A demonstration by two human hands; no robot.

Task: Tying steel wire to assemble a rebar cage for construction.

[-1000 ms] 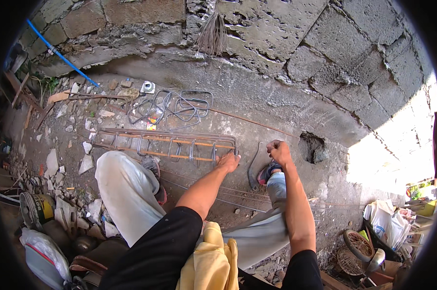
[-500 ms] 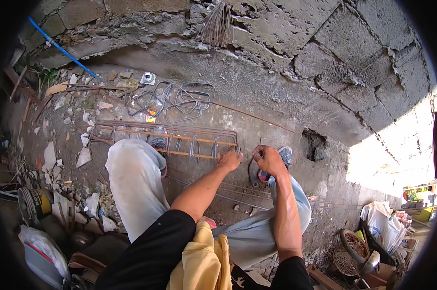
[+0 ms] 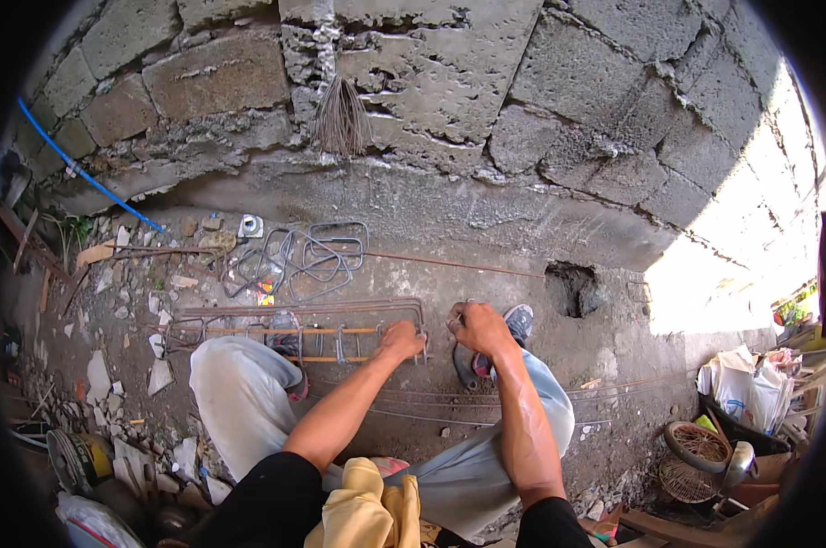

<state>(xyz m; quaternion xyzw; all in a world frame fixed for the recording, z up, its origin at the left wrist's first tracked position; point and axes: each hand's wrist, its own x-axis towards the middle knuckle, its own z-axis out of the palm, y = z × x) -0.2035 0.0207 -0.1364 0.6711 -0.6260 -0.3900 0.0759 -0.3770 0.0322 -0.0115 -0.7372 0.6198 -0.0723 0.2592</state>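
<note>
A long rebar cage [image 3: 367, 331], rusty bars joined by square grey stirrups, lies on the ground across my front. My left hand [image 3: 401, 341] is closed round its right end, the fingers partly hidden by the back of the hand. To the right of that end, my right hand [image 3: 477, 326] is held with curled fingers pressed together. What it holds, if anything, is too small to make out. Just below it is a dark curved piece [image 3: 465, 367], beside my right shoe [image 3: 519, 321]. My left shoe [image 3: 285, 336] shows behind the cage bars.
Loose bent stirrups [image 3: 335, 248] and a white tape measure [image 3: 250, 226] lie beyond the cage. A block wall [image 3: 431, 82] rises behind, with a hole [image 3: 573, 289] at its foot. Rubble [image 3: 160, 375] covers the left; a wheel [image 3: 696, 446] and bags [image 3: 737, 379] lie right.
The view has tilted up, showing more wall. My left hand stays at the cage's right end, now more curled round it. My right hand remains closed beside it.
</note>
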